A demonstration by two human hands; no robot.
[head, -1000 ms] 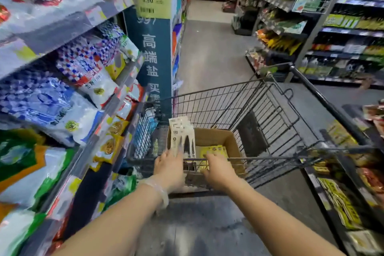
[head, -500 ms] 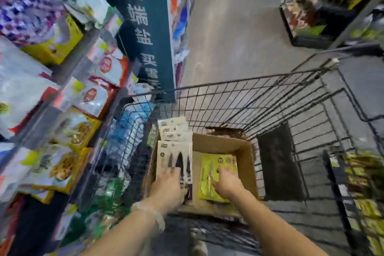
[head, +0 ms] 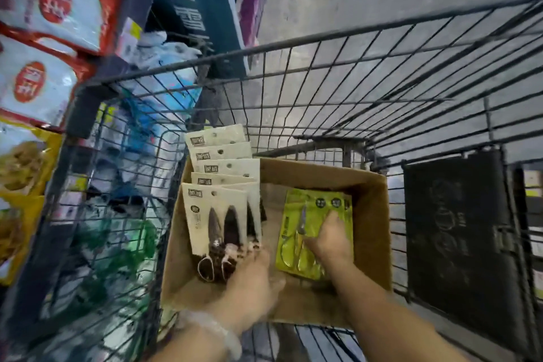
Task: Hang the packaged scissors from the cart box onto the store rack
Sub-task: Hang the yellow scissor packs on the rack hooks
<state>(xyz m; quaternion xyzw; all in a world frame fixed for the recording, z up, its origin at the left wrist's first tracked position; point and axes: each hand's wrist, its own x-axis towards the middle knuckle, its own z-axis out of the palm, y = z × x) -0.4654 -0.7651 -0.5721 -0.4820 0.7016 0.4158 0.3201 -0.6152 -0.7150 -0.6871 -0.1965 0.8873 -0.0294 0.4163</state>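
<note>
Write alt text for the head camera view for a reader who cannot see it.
Two bare hands reach into a cardboard box in a wire shopping cart: the left hand at a fanned stack of cream-carded scissors, the right hand on a green scissors pack. Stocked shelves stand left.

Cream-carded black scissors (head: 217,214) stand fanned beside flat green-packaged scissors (head: 316,232) inside the cardboard box (head: 373,214).

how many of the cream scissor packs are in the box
5 show, fanned along the left side of the cardboard box: back one, second, third, fourth, front one by the left hand. More may be hidden behind.
</note>
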